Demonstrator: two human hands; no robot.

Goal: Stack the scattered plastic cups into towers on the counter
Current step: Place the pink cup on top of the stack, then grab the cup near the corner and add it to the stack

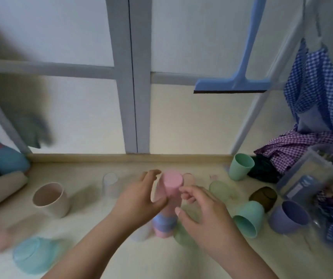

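**Cups rise into a tower on the counter**

A left hand (141, 200) grasps a beige cup (155, 191) against the tower (167, 208), pink cup on top, blue and pink bands below. The right hand (203, 216) hovers beside it, fingers spread, holding nothing. Around them lie two mint cups (246, 218), one purple cup (286, 216), one brown cup (263, 197) and one upright cream cup (50, 198), empty.
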